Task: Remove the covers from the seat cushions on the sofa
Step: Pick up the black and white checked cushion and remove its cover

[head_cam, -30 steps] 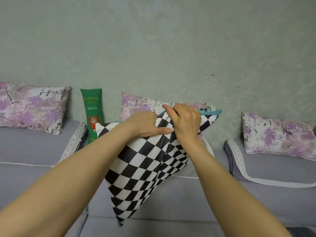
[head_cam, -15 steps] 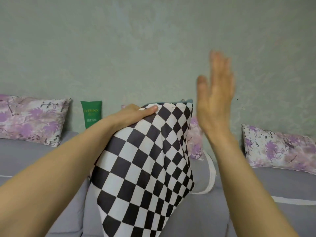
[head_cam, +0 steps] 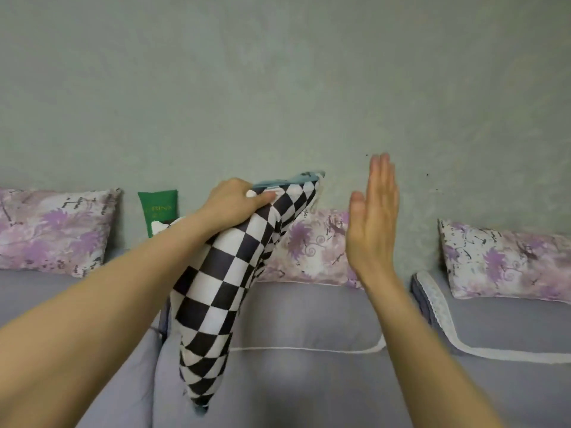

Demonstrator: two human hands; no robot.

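**A:** where's the checkered cushion (head_cam: 222, 291) at?

**B:** hanging from the left hand (head_cam: 234, 202), which grips its top edge, above the grey sofa (head_cam: 309, 319). right hand (head_cam: 370, 217) is flat, fingers straight, off to its right, not touching.

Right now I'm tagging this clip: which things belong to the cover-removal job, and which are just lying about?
Job: checkered cushion, left hand gripping its top, open right hand, grey seat cushion.
Lying about: floral pillows, green pillow.

Left hand (head_cam: 236, 202) grips checkered cushion (head_cam: 222, 291) above grey sofa (head_cam: 309, 319); right hand (head_cam: 372, 217) raised flat, apart.
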